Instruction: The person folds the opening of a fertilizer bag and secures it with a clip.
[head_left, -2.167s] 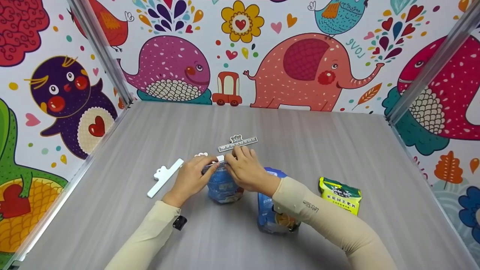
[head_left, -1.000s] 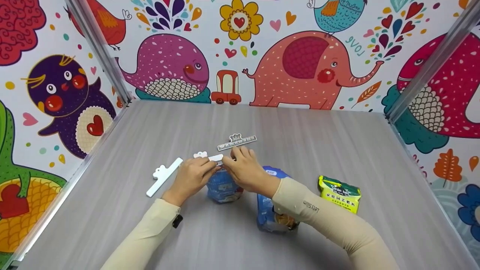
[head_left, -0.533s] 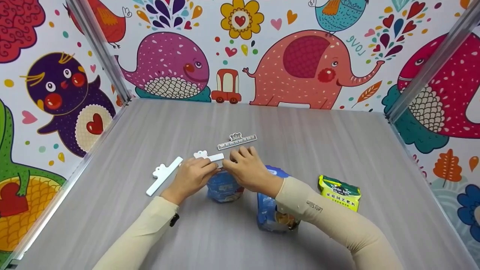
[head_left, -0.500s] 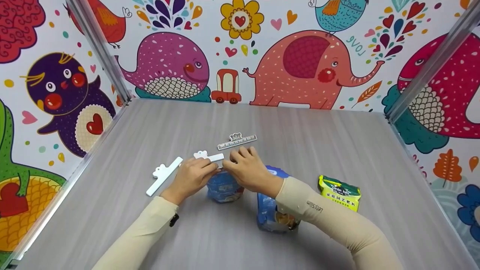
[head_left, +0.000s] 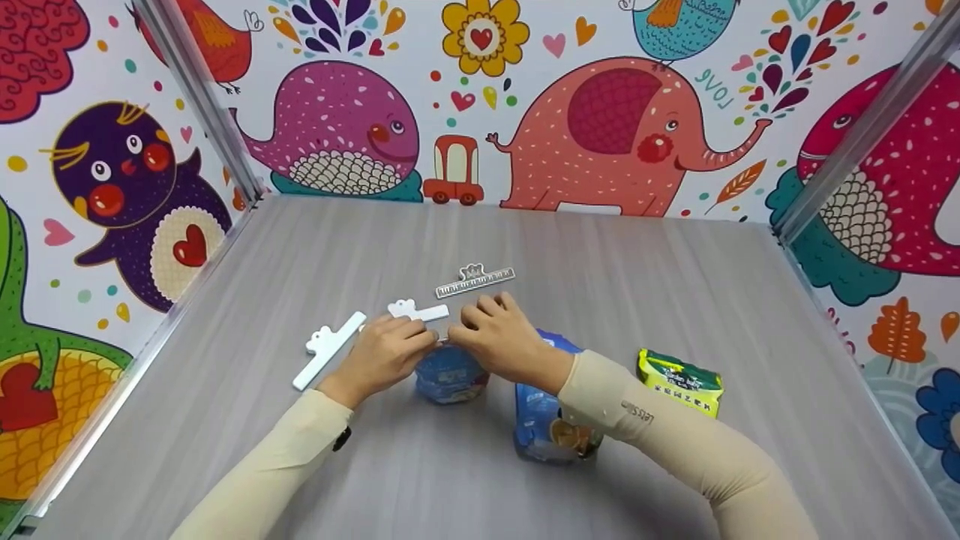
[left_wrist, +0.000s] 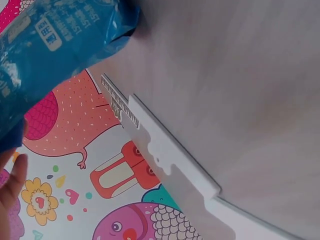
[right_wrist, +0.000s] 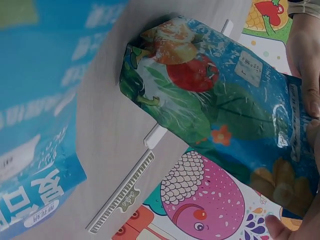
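Observation:
A blue food bag (head_left: pixel 450 375) with vegetable pictures stands upright on the table. My left hand (head_left: pixel 384 346) pinches its top edge from the left, while my right hand (head_left: pixel 499 330) pinches the same edge from the right. The hands nearly meet and hide most of the bag's top. In the right wrist view the bag's printed face (right_wrist: pixel 220 100) shows, its top running to the fingers at the right edge. Just behind the left hand lies a white clip (head_left: pixel 429 313), partly hidden. A second blue bag (head_left: pixel 536 409) stands beneath the right forearm, partly covered.
Another white clip (head_left: pixel 328 351) lies left of the left hand. Beyond the hands is a silver clip with a piano-key pattern (head_left: pixel 475 282). A yellow-green packet (head_left: pixel 681 381) lies to the right. Printed panels (head_left: pixel 465 112) enclose the grey table (head_left: pixel 637 270).
Both hands stay at the bag's top, shifting only slightly. The bag's top edge, visible at first, is now mostly hidden by fingers. More of the white clip behind shows.

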